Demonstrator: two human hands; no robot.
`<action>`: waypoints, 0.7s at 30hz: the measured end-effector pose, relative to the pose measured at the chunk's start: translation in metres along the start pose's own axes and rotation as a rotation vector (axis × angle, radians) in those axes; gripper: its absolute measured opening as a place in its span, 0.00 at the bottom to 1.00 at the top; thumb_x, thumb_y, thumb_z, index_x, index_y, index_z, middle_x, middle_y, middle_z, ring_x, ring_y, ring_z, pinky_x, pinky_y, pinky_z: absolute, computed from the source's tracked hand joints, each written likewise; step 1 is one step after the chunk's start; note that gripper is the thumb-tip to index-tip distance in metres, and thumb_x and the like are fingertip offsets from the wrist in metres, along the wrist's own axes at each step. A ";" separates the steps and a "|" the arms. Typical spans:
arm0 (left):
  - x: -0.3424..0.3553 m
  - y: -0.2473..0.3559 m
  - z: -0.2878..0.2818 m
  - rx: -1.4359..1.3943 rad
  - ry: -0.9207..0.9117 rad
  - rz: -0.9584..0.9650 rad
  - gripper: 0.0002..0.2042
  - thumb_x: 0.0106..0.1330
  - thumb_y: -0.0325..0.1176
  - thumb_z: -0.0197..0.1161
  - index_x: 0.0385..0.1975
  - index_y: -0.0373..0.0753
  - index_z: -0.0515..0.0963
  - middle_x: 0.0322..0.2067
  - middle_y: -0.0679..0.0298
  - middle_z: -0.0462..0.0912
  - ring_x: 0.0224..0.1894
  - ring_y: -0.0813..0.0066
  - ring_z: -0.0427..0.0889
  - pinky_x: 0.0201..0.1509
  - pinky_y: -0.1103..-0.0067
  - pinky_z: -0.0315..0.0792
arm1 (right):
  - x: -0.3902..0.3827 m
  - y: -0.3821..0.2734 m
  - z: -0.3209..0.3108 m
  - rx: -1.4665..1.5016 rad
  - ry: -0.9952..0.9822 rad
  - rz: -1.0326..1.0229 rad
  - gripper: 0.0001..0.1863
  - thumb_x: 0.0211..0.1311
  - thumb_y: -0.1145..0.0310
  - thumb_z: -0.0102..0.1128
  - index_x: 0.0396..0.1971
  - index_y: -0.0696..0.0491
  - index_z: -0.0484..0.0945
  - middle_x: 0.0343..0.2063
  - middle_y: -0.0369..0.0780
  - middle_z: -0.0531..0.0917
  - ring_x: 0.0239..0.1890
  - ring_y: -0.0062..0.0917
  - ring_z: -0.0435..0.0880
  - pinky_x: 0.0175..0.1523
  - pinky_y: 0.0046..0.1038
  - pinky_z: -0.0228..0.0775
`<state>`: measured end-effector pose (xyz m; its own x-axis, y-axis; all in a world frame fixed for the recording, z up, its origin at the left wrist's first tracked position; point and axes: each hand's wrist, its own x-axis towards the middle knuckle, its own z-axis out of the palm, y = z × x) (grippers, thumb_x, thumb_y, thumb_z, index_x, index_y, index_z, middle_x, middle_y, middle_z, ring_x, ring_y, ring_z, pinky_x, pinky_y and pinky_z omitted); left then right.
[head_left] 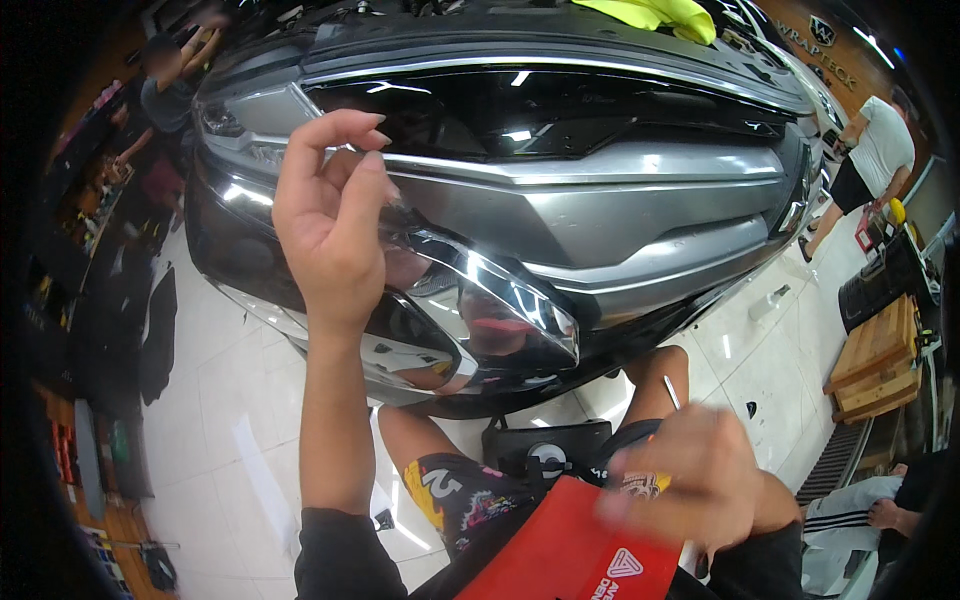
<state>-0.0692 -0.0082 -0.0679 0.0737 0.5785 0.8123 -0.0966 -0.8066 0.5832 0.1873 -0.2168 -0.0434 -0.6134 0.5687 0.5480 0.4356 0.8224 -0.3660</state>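
My left hand is raised in front of a car's front end, fingers curled and the thumb near the bent index finger in a loose pinch. Anything between those fingertips is too small to make out. Behind and below it are the silver-grey grille panel and a shiny chrome trim piece on the bumper. My right hand is closed and smeared by motion, low over my lap by the red apron. A slim silver tool sticks up from it; its kind is unclear.
A black seat stands between my legs. Yellow-green cloth lies atop the car. To the right are a wooden box, a clear bottle on the tiled floor, and a standing person. Another person works at far left.
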 end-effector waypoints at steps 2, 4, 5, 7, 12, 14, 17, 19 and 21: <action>0.002 0.002 0.001 0.015 -0.020 -0.002 0.14 0.72 0.22 0.56 0.56 0.30 0.74 0.47 0.59 0.78 0.38 0.82 0.75 0.44 0.84 0.71 | -0.045 0.032 0.029 -0.219 0.339 0.124 0.19 0.46 0.76 0.73 0.42 0.53 0.86 0.33 0.41 0.85 0.27 0.32 0.79 0.30 0.29 0.71; 0.004 0.007 0.001 0.068 -0.028 -0.018 0.15 0.72 0.23 0.57 0.57 0.31 0.74 0.48 0.60 0.78 0.40 0.82 0.75 0.45 0.84 0.71 | -0.113 0.069 0.044 -0.333 0.386 0.456 0.11 0.59 0.75 0.68 0.42 0.56 0.83 0.36 0.46 0.84 0.34 0.40 0.81 0.38 0.35 0.74; 0.006 0.004 -0.003 0.093 -0.010 0.004 0.15 0.72 0.23 0.57 0.57 0.31 0.74 0.48 0.60 0.78 0.40 0.82 0.75 0.46 0.84 0.71 | -0.153 0.081 0.053 -0.386 0.395 0.664 0.13 0.62 0.74 0.65 0.46 0.57 0.82 0.40 0.49 0.83 0.40 0.44 0.82 0.44 0.38 0.75; 0.012 0.002 -0.021 0.180 0.023 0.053 0.16 0.72 0.23 0.58 0.58 0.31 0.74 0.48 0.61 0.78 0.42 0.83 0.75 0.47 0.84 0.71 | -0.206 0.103 0.080 -0.665 0.267 0.875 0.18 0.65 0.72 0.63 0.54 0.57 0.79 0.49 0.53 0.80 0.51 0.48 0.79 0.51 0.42 0.73; 0.011 -0.006 -0.034 0.090 0.105 -0.024 0.16 0.72 0.23 0.58 0.59 0.33 0.74 0.48 0.64 0.79 0.39 0.83 0.74 0.45 0.84 0.71 | -0.295 0.119 0.151 -0.665 0.010 1.265 0.23 0.69 0.70 0.58 0.64 0.50 0.76 0.59 0.57 0.76 0.63 0.52 0.74 0.60 0.46 0.72; 0.009 -0.008 -0.034 0.080 0.104 0.000 0.16 0.72 0.23 0.58 0.59 0.32 0.74 0.48 0.63 0.79 0.39 0.83 0.74 0.45 0.84 0.71 | -0.305 0.118 0.160 -0.557 0.083 1.290 0.20 0.69 0.71 0.58 0.60 0.51 0.79 0.54 0.56 0.79 0.58 0.50 0.79 0.57 0.44 0.73; 0.007 -0.013 -0.038 0.081 0.092 0.030 0.16 0.72 0.23 0.57 0.59 0.32 0.74 0.48 0.62 0.79 0.39 0.83 0.74 0.46 0.84 0.71 | -0.302 0.121 0.154 -0.584 0.045 1.199 0.14 0.67 0.75 0.58 0.51 0.53 0.83 0.47 0.53 0.82 0.49 0.48 0.81 0.53 0.43 0.75; 0.006 -0.014 -0.038 0.084 0.088 0.029 0.17 0.72 0.22 0.57 0.59 0.32 0.74 0.48 0.62 0.79 0.39 0.83 0.74 0.46 0.84 0.71 | -0.301 0.129 0.145 -0.549 0.055 1.221 0.13 0.65 0.78 0.56 0.48 0.54 0.82 0.43 0.52 0.82 0.47 0.49 0.81 0.51 0.45 0.74; 0.006 -0.011 -0.036 0.081 0.090 0.009 0.17 0.72 0.21 0.57 0.59 0.32 0.74 0.48 0.61 0.78 0.39 0.83 0.74 0.46 0.84 0.71 | -0.305 0.135 0.144 -0.481 0.149 1.217 0.14 0.64 0.81 0.54 0.47 0.55 0.80 0.41 0.51 0.81 0.46 0.49 0.80 0.50 0.45 0.74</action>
<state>-0.1031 0.0088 -0.0694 -0.0170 0.5771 0.8165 -0.0158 -0.8167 0.5769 0.3383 -0.2770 -0.3688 0.3997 0.9045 0.1485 0.8624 -0.3161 -0.3955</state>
